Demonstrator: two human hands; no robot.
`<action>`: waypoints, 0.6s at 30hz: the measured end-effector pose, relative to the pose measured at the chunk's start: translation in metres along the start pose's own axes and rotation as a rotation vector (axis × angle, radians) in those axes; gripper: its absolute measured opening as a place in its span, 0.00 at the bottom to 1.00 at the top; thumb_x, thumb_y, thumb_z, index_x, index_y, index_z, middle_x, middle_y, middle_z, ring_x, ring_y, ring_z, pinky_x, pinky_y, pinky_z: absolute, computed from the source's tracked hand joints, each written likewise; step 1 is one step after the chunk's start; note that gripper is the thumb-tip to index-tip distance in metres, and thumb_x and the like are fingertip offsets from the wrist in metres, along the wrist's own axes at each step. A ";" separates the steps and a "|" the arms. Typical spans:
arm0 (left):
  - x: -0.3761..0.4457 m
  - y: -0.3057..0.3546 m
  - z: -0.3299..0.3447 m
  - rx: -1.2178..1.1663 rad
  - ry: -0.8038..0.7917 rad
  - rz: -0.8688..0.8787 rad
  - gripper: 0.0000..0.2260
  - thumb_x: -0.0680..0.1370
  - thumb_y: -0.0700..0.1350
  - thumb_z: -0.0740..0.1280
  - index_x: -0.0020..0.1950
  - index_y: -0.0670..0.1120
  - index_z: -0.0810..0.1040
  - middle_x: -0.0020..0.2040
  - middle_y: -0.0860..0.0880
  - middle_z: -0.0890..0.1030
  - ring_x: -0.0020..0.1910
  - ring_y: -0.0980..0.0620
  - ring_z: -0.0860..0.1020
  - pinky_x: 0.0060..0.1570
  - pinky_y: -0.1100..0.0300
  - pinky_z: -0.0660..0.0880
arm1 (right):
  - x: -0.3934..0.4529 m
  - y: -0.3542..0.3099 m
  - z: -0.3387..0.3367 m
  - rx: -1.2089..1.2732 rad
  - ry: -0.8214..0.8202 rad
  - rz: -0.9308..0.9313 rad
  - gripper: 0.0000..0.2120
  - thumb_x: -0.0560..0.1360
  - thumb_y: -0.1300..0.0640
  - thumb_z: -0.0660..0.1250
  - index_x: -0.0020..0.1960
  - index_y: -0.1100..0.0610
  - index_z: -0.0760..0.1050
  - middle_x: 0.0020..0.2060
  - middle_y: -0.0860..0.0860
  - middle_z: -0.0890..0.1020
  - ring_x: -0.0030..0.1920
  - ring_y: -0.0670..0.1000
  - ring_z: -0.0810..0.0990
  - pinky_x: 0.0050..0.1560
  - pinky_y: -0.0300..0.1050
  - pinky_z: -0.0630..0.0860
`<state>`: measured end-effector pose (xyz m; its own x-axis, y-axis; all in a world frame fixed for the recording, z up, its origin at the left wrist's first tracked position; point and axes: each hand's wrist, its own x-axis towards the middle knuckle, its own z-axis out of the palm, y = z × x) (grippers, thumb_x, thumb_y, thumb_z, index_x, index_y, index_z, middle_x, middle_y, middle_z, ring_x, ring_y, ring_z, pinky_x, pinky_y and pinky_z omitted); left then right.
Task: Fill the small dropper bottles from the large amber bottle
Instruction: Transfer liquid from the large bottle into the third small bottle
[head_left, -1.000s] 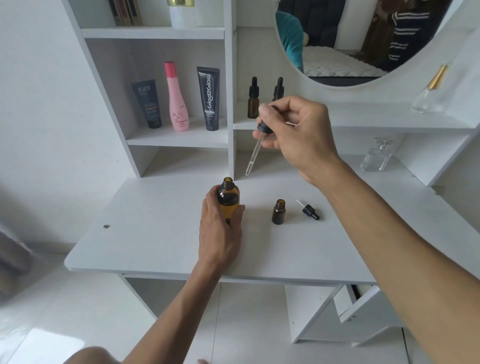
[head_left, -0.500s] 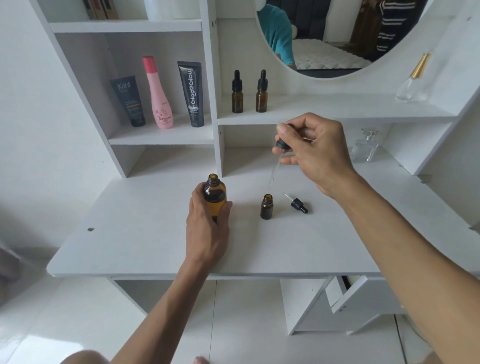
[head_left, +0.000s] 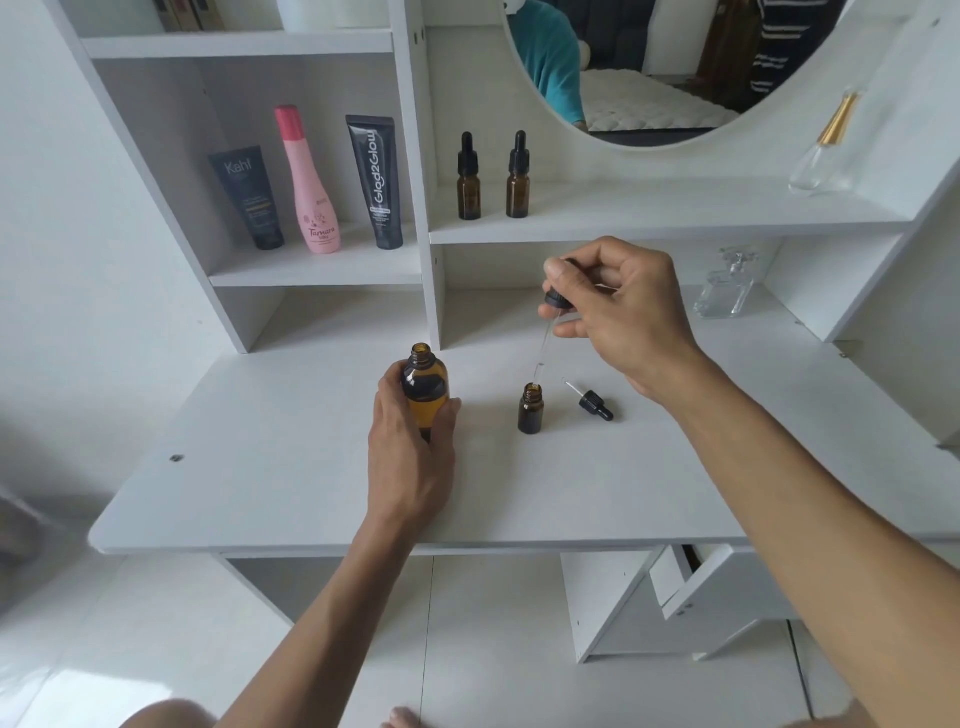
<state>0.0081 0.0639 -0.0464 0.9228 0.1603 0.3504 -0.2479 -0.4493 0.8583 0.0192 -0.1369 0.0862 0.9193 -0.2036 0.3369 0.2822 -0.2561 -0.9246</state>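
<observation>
On the desk (head_left: 291, 467): large bottle (head_left: 425, 387) left, in the left hand (head_left: 410, 457); open small bottle (head_left: 530, 409) right of it; loose dropper cap (head_left: 594, 402) further right. Above the small bottle, pipette (head_left: 546, 338), pinched by the right hand (head_left: 623, 317). Far, on the shelf (head_left: 675, 218): two capped dropper bottles (head_left: 493, 176).

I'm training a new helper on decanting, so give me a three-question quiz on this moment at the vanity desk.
1. True or false: the large amber bottle has its cap on.
2. Where is the tip of the dropper pinched by the right hand?
A. inside the large amber bottle
B. just above the mouth of the open small bottle
C. lying on the desk
3. Fill in: capped small dropper bottles standing on the shelf number ____.

Key
1. False: its mouth is open, while the left hand grips it.
2. B
3. Two; a loose dropper cap lies beside the open small bottle.
</observation>
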 end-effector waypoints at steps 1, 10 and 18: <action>0.000 0.000 0.000 -0.001 0.000 -0.001 0.22 0.80 0.50 0.67 0.69 0.60 0.62 0.61 0.50 0.78 0.53 0.45 0.80 0.52 0.53 0.77 | 0.000 0.001 0.000 -0.001 -0.002 0.000 0.07 0.78 0.56 0.71 0.47 0.60 0.80 0.42 0.60 0.85 0.38 0.52 0.88 0.37 0.45 0.83; 0.000 0.000 0.000 -0.010 -0.002 0.008 0.21 0.80 0.49 0.67 0.69 0.59 0.62 0.61 0.50 0.78 0.53 0.46 0.80 0.52 0.54 0.77 | -0.001 0.003 0.004 -0.002 -0.011 -0.004 0.08 0.78 0.57 0.72 0.47 0.62 0.80 0.42 0.63 0.84 0.37 0.51 0.87 0.37 0.45 0.83; 0.001 -0.002 0.001 -0.005 -0.006 0.004 0.21 0.80 0.49 0.67 0.69 0.59 0.62 0.61 0.49 0.78 0.53 0.45 0.80 0.49 0.59 0.74 | -0.001 0.004 0.004 -0.031 -0.024 -0.009 0.08 0.78 0.56 0.72 0.47 0.62 0.81 0.42 0.62 0.85 0.38 0.51 0.87 0.39 0.47 0.84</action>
<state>0.0098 0.0642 -0.0483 0.9235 0.1534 0.3517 -0.2530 -0.4458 0.8586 0.0206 -0.1337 0.0812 0.9230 -0.1786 0.3410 0.2826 -0.2871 -0.9153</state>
